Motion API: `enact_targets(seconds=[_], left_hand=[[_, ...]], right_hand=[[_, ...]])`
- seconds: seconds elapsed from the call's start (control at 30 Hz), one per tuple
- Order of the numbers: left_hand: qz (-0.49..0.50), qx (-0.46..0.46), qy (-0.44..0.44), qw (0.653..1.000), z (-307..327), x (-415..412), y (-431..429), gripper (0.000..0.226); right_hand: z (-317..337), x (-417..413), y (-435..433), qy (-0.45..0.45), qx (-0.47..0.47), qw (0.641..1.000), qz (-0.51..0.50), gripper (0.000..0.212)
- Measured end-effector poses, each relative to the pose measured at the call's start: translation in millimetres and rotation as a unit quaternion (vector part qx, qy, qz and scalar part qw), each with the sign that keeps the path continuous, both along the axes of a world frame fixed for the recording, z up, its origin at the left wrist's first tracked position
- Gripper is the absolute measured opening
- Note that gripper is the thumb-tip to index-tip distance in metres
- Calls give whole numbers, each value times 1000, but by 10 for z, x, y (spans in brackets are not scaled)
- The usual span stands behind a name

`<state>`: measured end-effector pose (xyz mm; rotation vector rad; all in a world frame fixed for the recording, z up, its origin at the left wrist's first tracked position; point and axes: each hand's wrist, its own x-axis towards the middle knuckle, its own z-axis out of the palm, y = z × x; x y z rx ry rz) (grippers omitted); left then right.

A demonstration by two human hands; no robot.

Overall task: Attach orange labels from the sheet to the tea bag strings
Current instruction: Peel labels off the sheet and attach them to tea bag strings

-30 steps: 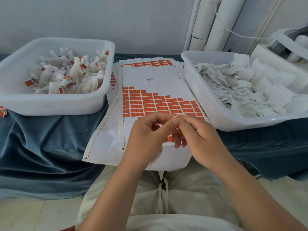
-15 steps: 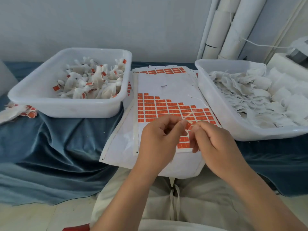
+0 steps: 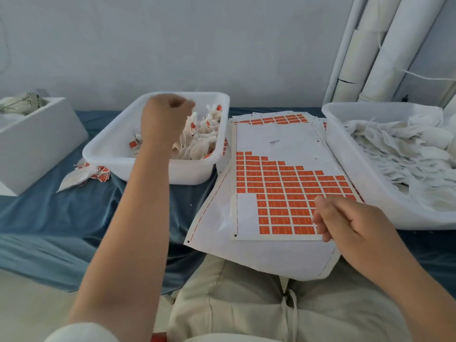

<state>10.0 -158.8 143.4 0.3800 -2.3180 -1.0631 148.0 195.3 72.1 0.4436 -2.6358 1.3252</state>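
My left hand [image 3: 167, 119] hung curled over the bin [image 3: 148, 174] of labelled bags [image 3: 202, 141]; whether it held one, I couldn't tell. My right hand [image 3: 345, 223] rested loosely curled and empty on the sheet [image 3: 283, 144]. Best, I judged, to drop well inside the rim, then peel an edge label [image 3: 303, 230] cleanly.

The left hand [image 3: 165, 119] is blurred, its grip unclear. The right-hand tub [image 3: 365, 186] is cut off at the right.
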Motion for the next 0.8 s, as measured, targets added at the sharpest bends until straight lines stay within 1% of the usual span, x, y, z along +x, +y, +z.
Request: enact_targets(seconds=[0.07, 0.1, 0.13, 0.17, 0.23, 0.27, 0.37, 0.4, 0.43, 0.47, 0.5, 0.57, 0.6, 0.67, 0.7, 0.73, 0.77, 0.8], left_hand=[[-45, -64, -152, 985, -144, -123, -91, 24], [-67, -87, -199, 974, -223, -144, -116, 25], [-81, -101, -219, 967, -291, -150, -138, 27], [-86, -105, -219, 966, -340, -155, -156, 30], [-83, -110, -200, 970, -395, -177, -198, 33], [-85, -127, -196, 969, -416, -200, -220, 34], [-99, -207, -202, 952, -468, -285, -255, 25], [-95, -219, -204, 949, -475, -312, -250, 23], [-86, -218, -205, 950, -469, -333, -242, 20], [-75, -212, -206, 952, -453, -346, -231, 17], [-64, -207, -203, 955, -438, -353, -220, 13], [-53, -199, -179, 962, -416, -337, -180, 11], [-48, -189, -150, 969, -414, -306, -150, 13], [-34, -157, -50, 986, -403, -183, -38, 17], [-27, -133, 6, 991, -380, -84, 41, 18], [-24, -98, 53, 994, -347, 38, 143, 17], [-28, -56, 88, 994, -311, 168, 266, 16], [-37, -14, 112, 993, -286, 313, 394, 15]], right_hand=[[32, 15, -3, -7, 15, 1000, 2, 60], [59, 24, 11, -2, 24, 1000, 1, 63], [95, 27, 38, 6, 34, 999, -3, 63], [141, 21, 84, 16, 40, 999, -13, 60], [236, -42, 261, 51, 36, 996, -59, 42], [281, -98, 388, 71, 15, 993, -97, 35], [440, -341, 835, 107, -91, 967, -212, 23], [491, -434, 978, 102, -87, 963, -234, 21], [527, -541, 1117, 82, -58, 965, -244, 19], [555, -654, 1238, 48, -9, 969, -244, 16], [571, -773, 1335, 6, 56, 970, -235, 12], [563, -1004, 1441, -73, 198, 955, -210, 4], [534, -1110, 1457, -103, 256, 942, -189, 12], [467, -1265, 1434, -153, 337, 916, -156, 28], [434, -1316, 1400, -169, 369, 903, -140, 28], [404, -1352, 1368, -177, 398, 891, -125, 21], [374, -1382, 1362, -174, 422, 882, -115, 11], [356, -1392, 1364, -170, 436, 877, -110, 8]])
